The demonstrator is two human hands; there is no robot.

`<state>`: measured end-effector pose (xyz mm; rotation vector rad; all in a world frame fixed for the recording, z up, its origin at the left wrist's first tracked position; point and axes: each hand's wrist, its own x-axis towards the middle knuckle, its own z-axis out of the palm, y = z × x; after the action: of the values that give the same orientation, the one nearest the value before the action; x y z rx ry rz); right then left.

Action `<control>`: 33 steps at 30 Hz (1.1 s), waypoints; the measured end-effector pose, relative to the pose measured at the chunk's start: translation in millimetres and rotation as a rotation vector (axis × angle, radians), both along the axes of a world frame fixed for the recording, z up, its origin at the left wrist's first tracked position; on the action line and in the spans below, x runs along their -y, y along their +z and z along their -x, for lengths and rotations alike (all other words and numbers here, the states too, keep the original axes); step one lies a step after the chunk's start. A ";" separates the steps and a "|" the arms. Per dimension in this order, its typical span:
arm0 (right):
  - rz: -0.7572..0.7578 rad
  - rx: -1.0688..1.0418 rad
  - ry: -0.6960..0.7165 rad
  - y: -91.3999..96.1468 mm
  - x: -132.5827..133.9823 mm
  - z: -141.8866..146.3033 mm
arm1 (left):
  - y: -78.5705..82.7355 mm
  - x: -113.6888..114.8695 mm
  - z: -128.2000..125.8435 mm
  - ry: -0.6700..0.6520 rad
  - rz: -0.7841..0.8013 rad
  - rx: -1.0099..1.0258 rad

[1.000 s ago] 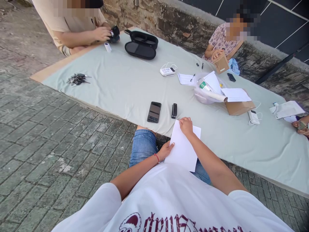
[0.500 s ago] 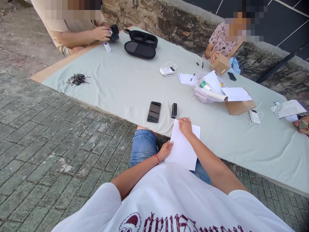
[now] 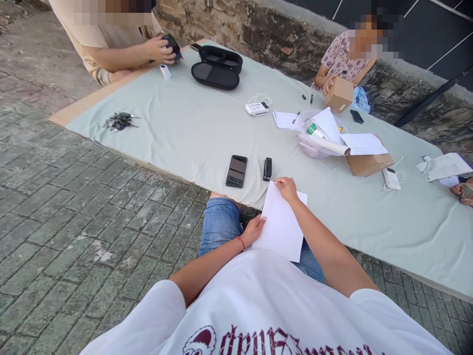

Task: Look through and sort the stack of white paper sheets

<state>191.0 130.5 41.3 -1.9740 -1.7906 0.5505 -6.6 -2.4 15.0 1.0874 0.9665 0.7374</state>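
White paper [image 3: 279,222] lies partly on the table edge and partly over my lap; whether it is one sheet or a stack I cannot tell. My left hand [image 3: 254,230] grips its left edge, the thumb on top and the other fingers underneath. At the far end, my right hand [image 3: 287,188] is closed on the paper near its upper left corner. Just beyond that corner lies a black stapler [image 3: 267,169]. To its left is a phone [image 3: 236,171] with a dark, banded surface.
On the cloth-covered table [image 3: 192,133] are keys [image 3: 120,121], an open black case [image 3: 215,75], a white power strip [image 3: 257,108], a plastic basin [image 3: 314,148] holding papers and a bottle, and a cardboard box [image 3: 369,163]. Two people sit across; another person's hand [image 3: 464,192] shows at right.
My right hand has shifted slightly right along the paper's far end, its fingers now nearer the corner. My left hand stays put. The person at upper left has turned the black object.
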 end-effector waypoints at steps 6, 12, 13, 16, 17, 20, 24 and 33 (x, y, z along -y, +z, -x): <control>0.013 0.047 0.031 -2.8 3.5 0.0 | -2.6 -0.2 0.3 0.012 0.007 -0.012; 0.001 0.168 0.168 -1.3 9.6 4.3 | -5.0 -0.3 0.1 0.007 0.020 0.004; -0.004 0.174 0.169 -0.5 10.1 4.6 | -5.4 -0.2 0.0 0.000 0.022 0.008; -0.010 0.182 0.194 2.1 10.5 5.0 | -8.0 0.1 -0.5 -0.009 0.021 0.010; -0.003 0.172 0.209 2.6 10.3 4.9 | -9.4 0.1 -0.6 -0.005 0.024 0.014; 0.026 0.102 0.204 3.5 8.5 3.7 | -13.5 0.0 -0.5 0.007 0.043 0.025; 0.034 0.026 0.139 5.9 3.0 -1.3 | -16.5 -0.6 0.1 -0.004 0.001 -0.025; 0.065 -0.081 0.130 9.7 -4.9 -8.8 | -13.0 -2.1 1.8 0.037 -0.050 -0.058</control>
<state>199.7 135.4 51.0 -1.8580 -1.8810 0.7285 -8.4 -0.4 2.0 1.1429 1.0245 0.7671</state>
